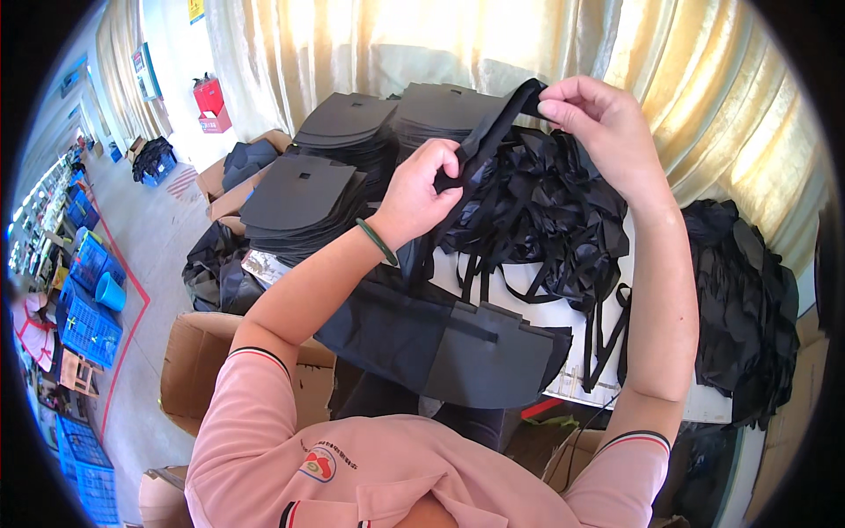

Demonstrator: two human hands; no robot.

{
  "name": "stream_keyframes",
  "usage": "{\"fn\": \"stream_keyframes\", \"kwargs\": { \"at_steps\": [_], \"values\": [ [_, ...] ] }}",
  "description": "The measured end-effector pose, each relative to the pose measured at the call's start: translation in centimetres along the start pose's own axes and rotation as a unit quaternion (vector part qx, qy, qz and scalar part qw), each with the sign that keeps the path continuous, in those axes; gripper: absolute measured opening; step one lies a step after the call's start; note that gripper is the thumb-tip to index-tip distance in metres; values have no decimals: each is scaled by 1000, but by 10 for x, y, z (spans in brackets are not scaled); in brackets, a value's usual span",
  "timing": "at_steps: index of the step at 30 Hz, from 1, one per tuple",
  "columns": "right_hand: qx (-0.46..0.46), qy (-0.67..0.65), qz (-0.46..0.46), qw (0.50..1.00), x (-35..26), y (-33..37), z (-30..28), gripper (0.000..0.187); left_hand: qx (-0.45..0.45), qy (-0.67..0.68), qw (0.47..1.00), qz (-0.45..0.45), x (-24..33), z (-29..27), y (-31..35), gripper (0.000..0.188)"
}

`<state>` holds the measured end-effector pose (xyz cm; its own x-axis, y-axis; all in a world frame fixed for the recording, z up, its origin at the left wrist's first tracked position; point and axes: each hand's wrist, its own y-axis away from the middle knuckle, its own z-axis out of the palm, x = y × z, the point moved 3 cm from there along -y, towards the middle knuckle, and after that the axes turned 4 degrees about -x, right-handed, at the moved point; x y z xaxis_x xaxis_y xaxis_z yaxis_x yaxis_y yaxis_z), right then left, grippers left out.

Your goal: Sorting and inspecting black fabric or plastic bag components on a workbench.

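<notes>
Stretched between my two hands is a black fabric strip [495,123], raised above the table at a slant. My left hand [421,189], with a green bangle at its wrist, is closed round the lower end. The upper end is pinched between thumb and fingers of my right hand [591,119]. Below them, a black fabric piece [387,321] lies at the near table edge, with a stiff dark grey panel [486,356] with a rounded edge on it. Behind the strip spreads a tangled heap of black fabric pieces with straps [550,211].
Several stacks of dark grey panels [304,198] stand left of my hands. More black fabric [739,308] hangs at the right. Open cardboard boxes [195,361] sit on the left floor, blue crates [88,330] farther left. Pale curtains [493,44] close off the back.
</notes>
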<state>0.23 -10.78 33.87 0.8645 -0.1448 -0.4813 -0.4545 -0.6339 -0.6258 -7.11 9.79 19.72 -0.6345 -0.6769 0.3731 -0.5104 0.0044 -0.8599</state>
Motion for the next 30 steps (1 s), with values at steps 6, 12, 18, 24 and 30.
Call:
{"fn": "stream_keyframes", "kwargs": {
  "at_steps": [6, 12, 18, 24, 30],
  "values": [
    [20, 44, 12, 999, -14, 5, -13, 28, -158, 276, 944, -85, -4, 20, 10, 41],
    [-20, 76, -2, 997, -29, 14, -20, 23, -165, 481, 849, -144, -10, 42, 21, 36],
    [-30, 31, -33, 999, -28, 26, -16, 13, -162, 157, 969, -103, 22, 77, 30, 87],
    [-44, 55, -60, 996, -49, 45, -26, 30, -50, 83, 984, -148, 12, 72, 30, 62],
    [-63, 87, -35, 994, -44, 100, -51, 28, -4, 38, 989, -143, -49, 11, 47, 44]
  ]
}}
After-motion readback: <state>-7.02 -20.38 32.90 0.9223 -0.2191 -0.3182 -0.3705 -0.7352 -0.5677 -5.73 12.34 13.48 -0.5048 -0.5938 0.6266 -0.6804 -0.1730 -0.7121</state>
